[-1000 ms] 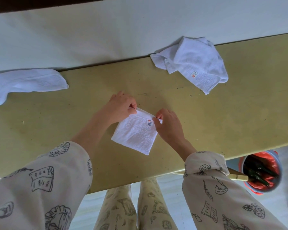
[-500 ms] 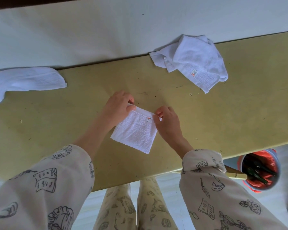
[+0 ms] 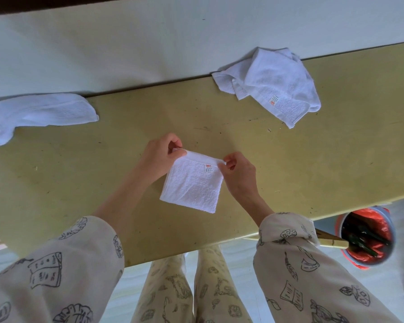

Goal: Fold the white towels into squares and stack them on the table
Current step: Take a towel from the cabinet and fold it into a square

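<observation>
Compared with a second earlier, little had changed: the folded towel (image 3: 193, 183) lay in the same spot on the yellow worktop (image 3: 313, 159), and both hands remained at its far corners, their grip only slightly adjusted. The folded towel was a small white square near the worktop's front edge, its label (image 3: 208, 168) facing up by the far right corner. The left hand (image 3: 160, 155) pinched the far left corner, its fingers (image 3: 176, 142) curled tightly around the hem. The right hand (image 3: 239, 174) pinched the far right corner, its fingers (image 3: 231, 159) likewise curled on the cloth. Further back on the left, a loose white towel (image 3: 37, 114) lay stretched out; at the far right, a crumpled white towel (image 3: 275, 86) rested against the wall (image 3: 126, 47). Both lay well apart from the hands.
</observation>
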### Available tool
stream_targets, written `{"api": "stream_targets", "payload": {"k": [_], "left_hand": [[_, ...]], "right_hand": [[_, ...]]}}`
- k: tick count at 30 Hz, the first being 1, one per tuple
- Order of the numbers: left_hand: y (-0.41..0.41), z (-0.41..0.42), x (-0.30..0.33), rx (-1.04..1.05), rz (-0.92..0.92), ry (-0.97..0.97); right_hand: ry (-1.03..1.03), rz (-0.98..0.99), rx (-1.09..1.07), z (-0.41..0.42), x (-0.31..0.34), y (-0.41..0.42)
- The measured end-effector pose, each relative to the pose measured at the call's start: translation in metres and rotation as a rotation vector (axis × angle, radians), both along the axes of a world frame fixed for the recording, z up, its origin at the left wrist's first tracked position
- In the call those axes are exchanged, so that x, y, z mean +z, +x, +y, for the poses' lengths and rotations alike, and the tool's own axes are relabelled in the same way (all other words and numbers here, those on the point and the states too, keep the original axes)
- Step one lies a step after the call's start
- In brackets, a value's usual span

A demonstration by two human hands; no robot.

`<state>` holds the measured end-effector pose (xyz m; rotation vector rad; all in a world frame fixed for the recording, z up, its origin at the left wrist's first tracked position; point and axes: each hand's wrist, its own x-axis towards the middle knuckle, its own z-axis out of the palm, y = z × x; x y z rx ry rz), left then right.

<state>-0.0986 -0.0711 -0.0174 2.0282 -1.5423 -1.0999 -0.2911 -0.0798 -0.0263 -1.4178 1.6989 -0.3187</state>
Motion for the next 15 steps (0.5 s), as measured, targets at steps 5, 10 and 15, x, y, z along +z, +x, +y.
{"api": "stream_targets", "payload": {"k": [5,10,15], "left_hand": [[0.0,-0.001,-0.006,0.066,0.032,-0.01],[-0.003,0.005,-0.013,0.106,-0.032,-0.03],[-0.002,0.016,-0.014,0.162,-0.031,-0.066]], "right_hand": [[0.028,-0.012,-0.016,-0.006,0.004,0.004],[0.003,-0.008,0.001,-0.01,0.003,0.007],[-0.021,-0.065,0.0,-0.009,0.0,0.011]]}}
